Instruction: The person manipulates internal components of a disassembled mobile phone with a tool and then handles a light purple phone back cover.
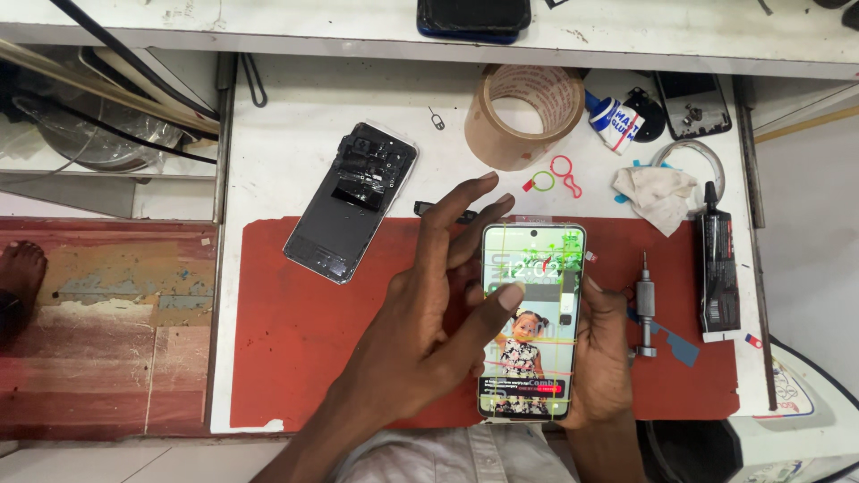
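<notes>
My right hand [601, 358] holds a smartphone [537, 358] upright over the red work mat [295, 331], its screen lit and crossed by coloured lines. My left hand [420, 322] reaches in from the left, fingers spread, and its thumb presses the screen near the middle. A detached phone back cover [351, 202] lies inner side up on the mat's upper left corner, apart from both hands.
A brown tape roll [522, 114], red and green plastic loops [555, 177], a crumpled cloth [658, 195], a black glue tube [718, 261], a small metal screwdriver [645, 304] and a dark phone part [691, 103] lie on the white table [304, 107]. A bare foot [20, 277] shows at left.
</notes>
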